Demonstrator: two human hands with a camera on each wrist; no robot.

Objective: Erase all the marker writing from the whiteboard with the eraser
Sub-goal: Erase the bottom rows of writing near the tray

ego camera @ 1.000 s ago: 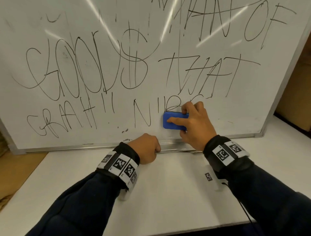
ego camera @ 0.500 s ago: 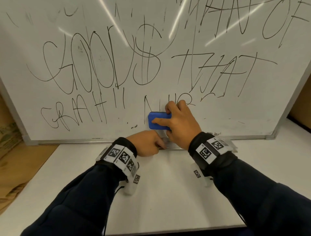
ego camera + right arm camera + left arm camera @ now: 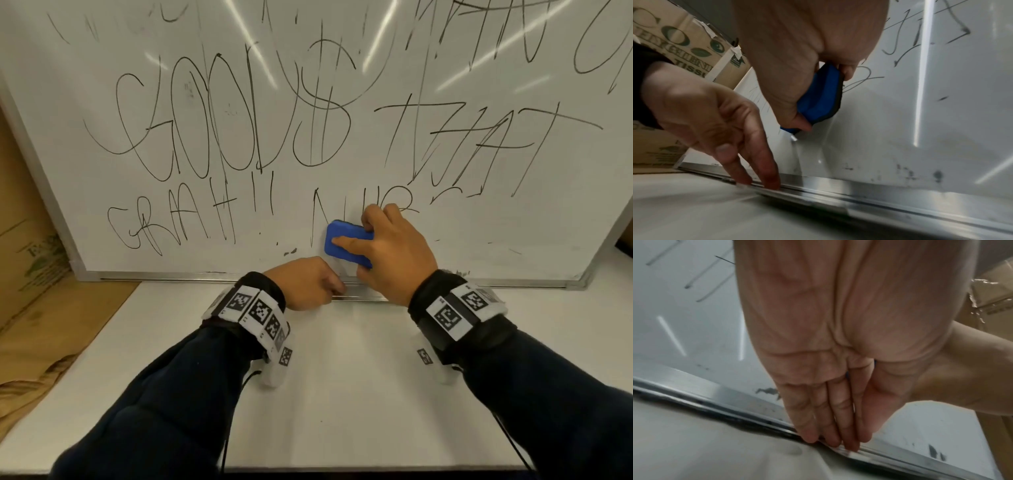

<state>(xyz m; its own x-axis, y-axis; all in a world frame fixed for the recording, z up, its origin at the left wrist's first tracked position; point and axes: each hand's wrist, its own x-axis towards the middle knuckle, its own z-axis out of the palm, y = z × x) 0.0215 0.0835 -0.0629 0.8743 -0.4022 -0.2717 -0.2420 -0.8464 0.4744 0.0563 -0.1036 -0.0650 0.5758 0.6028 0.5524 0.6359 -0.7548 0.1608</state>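
A whiteboard (image 3: 479, 222) leans upright on a white table, covered in black marker writing (image 3: 219, 120). My right hand (image 3: 387, 250) grips a blue eraser (image 3: 342, 236) and holds it flat against the board's lower middle, over the bottom row of letters; in the right wrist view the eraser (image 3: 822, 95) is held between thumb and fingers. My left hand (image 3: 308, 284) has straight fingers pressing down on the board's metal bottom rail (image 3: 719, 394), fingertips (image 3: 830, 438) on its edge. The board's lower right area looks wiped, with faint smudges (image 3: 906, 172).
The white table (image 3: 342, 394) stretches toward me in front of the board. Cardboard boxes (image 3: 27, 260) stand to the left of the board, and brown cardboard lies flat at the table's left edge. Another box (image 3: 995, 293) shows on the right.
My right hand has slid the eraser leftward along the bottom row, wiping away the lower parts of the letters there. The left hand stays on the rail.
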